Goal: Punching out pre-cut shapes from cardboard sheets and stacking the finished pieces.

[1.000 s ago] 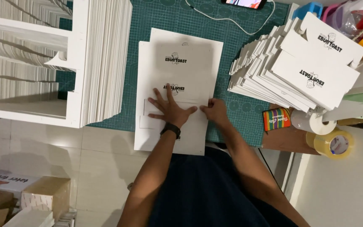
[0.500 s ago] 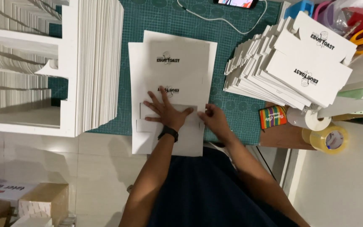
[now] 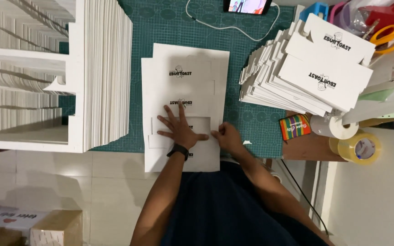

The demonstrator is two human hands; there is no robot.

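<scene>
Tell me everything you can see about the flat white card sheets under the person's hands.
The white card sheets are flat, unfolded box blanks of thin matte cardboard, with small black printed marks and faint crease lines. At least two lie stacked, slightly offset, on the green cutting mat, their near edge overhanging the mat towards the person. The left hand, fingers spread, presses flat on the top sheet's lower part. The right hand rests beside it on the sheet's right edge. Nothing else touches them.
</scene>
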